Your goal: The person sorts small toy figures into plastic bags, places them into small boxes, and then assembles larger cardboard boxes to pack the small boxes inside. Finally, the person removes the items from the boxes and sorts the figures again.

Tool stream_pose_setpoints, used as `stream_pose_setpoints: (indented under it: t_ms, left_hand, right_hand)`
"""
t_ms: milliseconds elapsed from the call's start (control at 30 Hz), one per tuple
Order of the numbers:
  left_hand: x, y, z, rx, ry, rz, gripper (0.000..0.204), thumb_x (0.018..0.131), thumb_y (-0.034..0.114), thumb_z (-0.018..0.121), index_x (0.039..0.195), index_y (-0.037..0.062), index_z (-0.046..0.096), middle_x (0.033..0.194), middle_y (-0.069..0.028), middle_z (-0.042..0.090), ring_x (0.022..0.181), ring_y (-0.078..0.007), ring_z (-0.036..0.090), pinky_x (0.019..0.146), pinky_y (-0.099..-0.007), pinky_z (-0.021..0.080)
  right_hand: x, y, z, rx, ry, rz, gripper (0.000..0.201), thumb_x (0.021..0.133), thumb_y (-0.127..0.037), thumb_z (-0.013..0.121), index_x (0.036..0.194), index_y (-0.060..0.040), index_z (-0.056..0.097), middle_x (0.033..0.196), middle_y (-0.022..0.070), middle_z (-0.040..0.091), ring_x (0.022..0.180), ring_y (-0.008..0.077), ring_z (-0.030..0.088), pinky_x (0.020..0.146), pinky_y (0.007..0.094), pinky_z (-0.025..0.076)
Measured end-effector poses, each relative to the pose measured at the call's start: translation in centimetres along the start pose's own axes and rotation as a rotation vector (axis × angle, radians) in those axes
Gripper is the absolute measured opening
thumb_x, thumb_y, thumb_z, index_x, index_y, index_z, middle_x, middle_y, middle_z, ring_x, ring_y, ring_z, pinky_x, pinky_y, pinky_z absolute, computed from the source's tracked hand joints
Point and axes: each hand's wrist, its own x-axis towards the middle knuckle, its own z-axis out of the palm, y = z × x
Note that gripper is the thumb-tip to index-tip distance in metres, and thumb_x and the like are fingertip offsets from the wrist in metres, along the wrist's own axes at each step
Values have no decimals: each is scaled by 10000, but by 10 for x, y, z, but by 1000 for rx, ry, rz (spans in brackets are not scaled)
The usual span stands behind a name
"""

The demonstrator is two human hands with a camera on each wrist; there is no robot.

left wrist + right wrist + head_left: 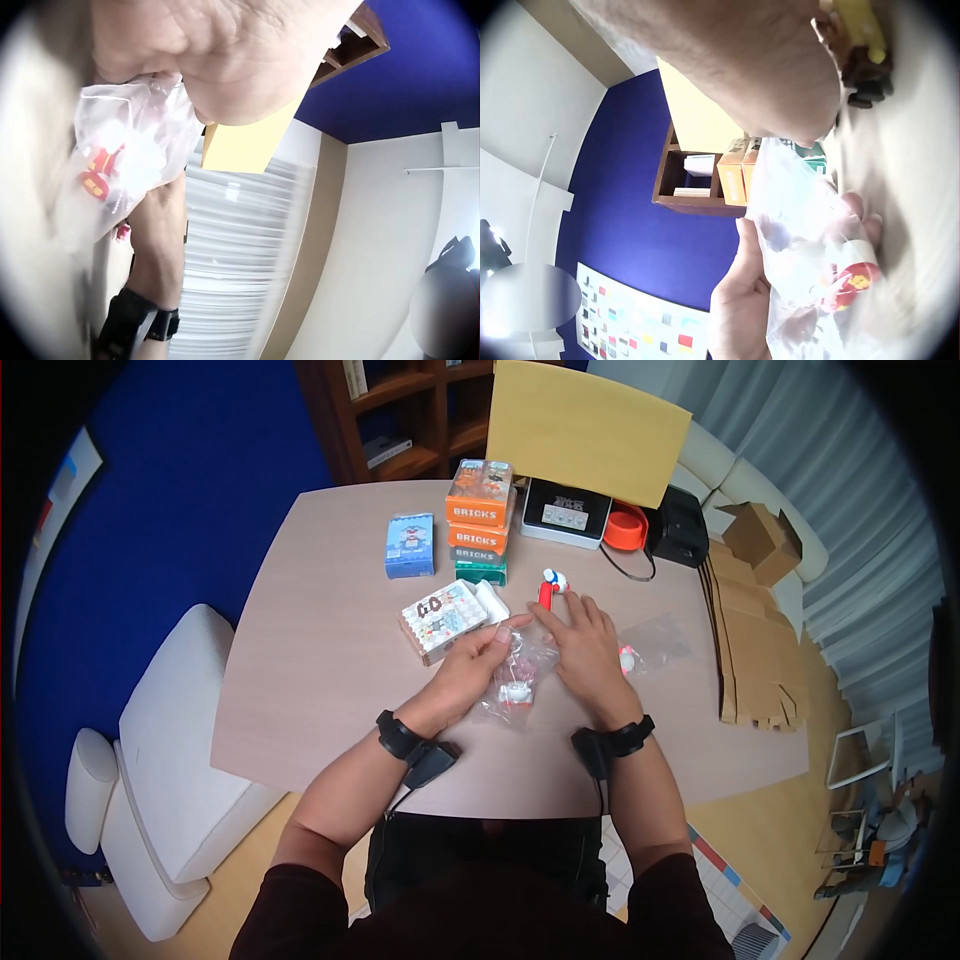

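Note:
A clear plastic bag (516, 695) with white and red pieces inside lies between the two hands. My left hand (463, 675) pinches its upper left side, thumb on top. At the bag's upper right, my right hand (592, 660) grips the edge with its thumb hidden and its other fingers extended forward. In the left wrist view the bag (120, 161) hangs below the left palm (232, 60), its red and yellow piece showing. The right wrist view shows the bag (791, 255) below the right palm (742, 67), with left-hand fingers behind it.
A small red and white figure (546, 594) stands just beyond the right fingertips. An opened patterned box (440, 618) is at left, a blue box (410, 547) and stacked boxes (477, 538) behind. Another clear bag (660, 640) lies right, near flattened cardboard (750, 650).

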Motion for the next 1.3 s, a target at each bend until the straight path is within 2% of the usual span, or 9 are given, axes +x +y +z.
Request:
stream_pose_setpoints:
  t_ms: [167, 300, 367, 600, 700, 800, 867, 1100, 1300]
  left_hand:
    - [-1, 5, 1, -169, -45, -52, 489, 1196, 313, 367, 1612, 75, 465, 1196, -87, 696, 1095, -184, 721, 948, -377, 644]
    - [-5, 16, 6, -306, -36, -56, 476, 1194, 318, 381, 1604, 97, 484, 1188, -61, 681, 1039, -145, 710, 888, -384, 677]
    - [-5, 17, 4, -341, -71, -71, 491, 1192, 286, 384, 1631, 71, 422, 1285, -92, 675, 1134, -207, 716, 1005, -402, 641]
    - [-1, 2, -4, -83, -156, -63, 441, 1162, 215, 505, 1563, 31, 510, 1257, -82, 700, 1146, -194, 713, 1039, -364, 597]
    - [3, -9, -13, 11, -196, -128, 393, 1153, 220, 532, 1479, 6, 577, 1226, -95, 721, 1156, -181, 710, 1046, -340, 577]
    - [-2, 2, -3, 146, -43, -6, 378, 1161, 260, 515, 1418, -3, 603, 1208, -120, 734, 1151, -192, 715, 1026, -359, 596]
    - [-4, 14, 4, -418, 43, -59, 397, 1160, 290, 519, 1389, -23, 604, 1176, -87, 729, 992, -124, 731, 889, -299, 639]
    - [-3, 15, 1, -432, 84, -220, 403, 1154, 280, 532, 1430, -13, 558, 1257, -118, 691, 1113, -176, 733, 920, -338, 653]
    - [-9, 15, 8, -264, -66, -146, 424, 1075, 88, 649, 1467, -7, 521, 1264, -141, 684, 1164, -197, 717, 998, -329, 605]
  right_hand:
    - [0, 12, 8, 20, -128, -8, 444, 915, -91, 683, 1348, -172, 735, 1346, 170, 673, 1391, 398, 538, 1124, 569, 410]
    - [4, 24, 10, 121, -339, 52, 457, 905, -111, 688, 1359, -151, 725, 1345, 166, 675, 1391, 385, 543, 1124, 580, 408]
    - [1, 10, 2, 90, -84, 19, 408, 896, -127, 693, 1299, -113, 750, 1339, 171, 678, 1361, 379, 566, 1105, 559, 433]
    - [2, 11, 8, 13, 40, -134, 327, 897, -134, 692, 1207, -64, 774, 1279, 184, 696, 1245, 376, 625, 1038, 499, 482]
    - [5, 18, 0, 273, -137, -43, 366, 900, -112, 700, 1260, -56, 733, 1117, 178, 735, 1127, 381, 673, 992, 496, 500]
    - [3, 18, -3, 303, 57, -19, 334, 891, -74, 715, 1224, -45, 707, 953, 184, 734, 995, 390, 703, 900, 492, 528]
    - [7, 7, -19, 269, -3, 236, 260, 882, -44, 731, 1140, -47, 702, 914, 197, 730, 944, 399, 713, 831, 509, 534]
    - [11, 3, -27, 428, -41, 427, 226, 904, -55, 734, 1127, -50, 697, 790, 182, 714, 752, 405, 710, 733, 480, 549]
    - [9, 13, -15, 601, 55, 486, 211, 898, -73, 758, 1103, -24, 759, 697, 114, 678, 611, 208, 640, 621, 355, 516]
